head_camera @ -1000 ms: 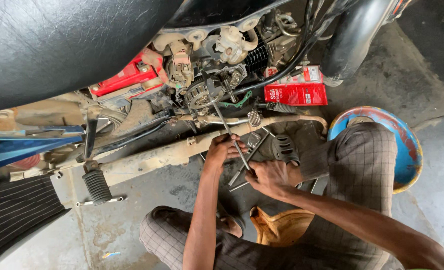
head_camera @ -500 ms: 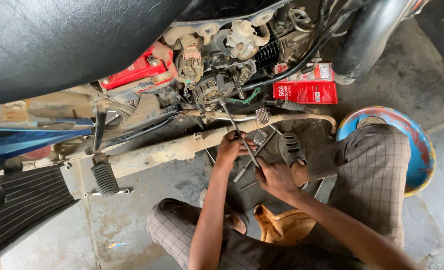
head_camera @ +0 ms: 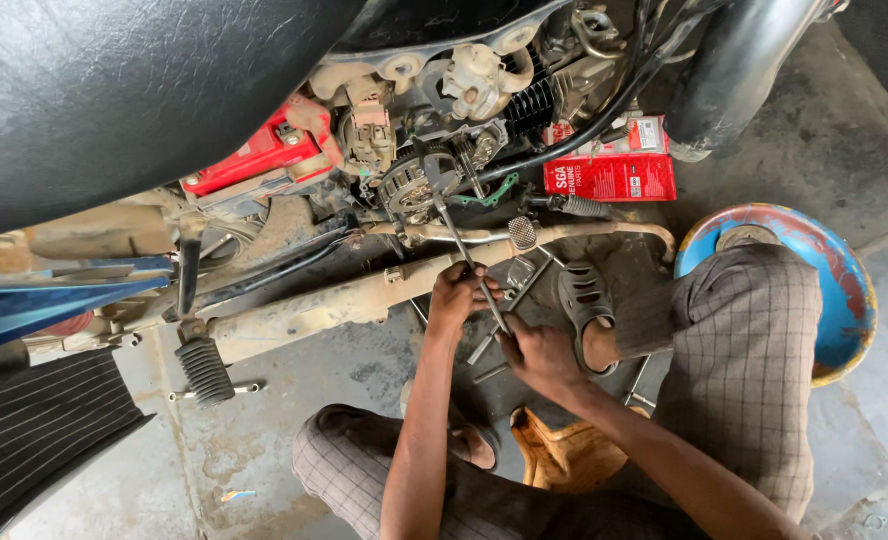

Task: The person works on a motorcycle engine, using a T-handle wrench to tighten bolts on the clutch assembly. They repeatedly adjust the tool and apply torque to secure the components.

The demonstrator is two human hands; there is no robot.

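I squat beside a motorcycle whose opened engine (head_camera: 434, 180) shows a round toothed clutch part. A long metal T-handle wrench (head_camera: 469, 262) runs from that part down toward me. My left hand (head_camera: 457, 292) is closed around the wrench's shaft, just below the dirty frame rail (head_camera: 324, 305). My right hand (head_camera: 536, 355) grips the lower end of the same wrench, near its crossbar. Both hands sit close together above the wet concrete floor.
A black seat (head_camera: 114, 90) fills the top left. A red battery (head_camera: 254, 160) and a red parts box (head_camera: 609, 175) flank the engine. A footpeg (head_camera: 202, 368), loose tools (head_camera: 484, 350), a blue bowl (head_camera: 849, 290), a sandalled foot (head_camera: 584, 300) and a wooden stool (head_camera: 564, 450) surround me.
The view has drifted slightly, so the engine and hands sit further right. Both hands keep their hold on the wrench, with the right hand turned a little lower.
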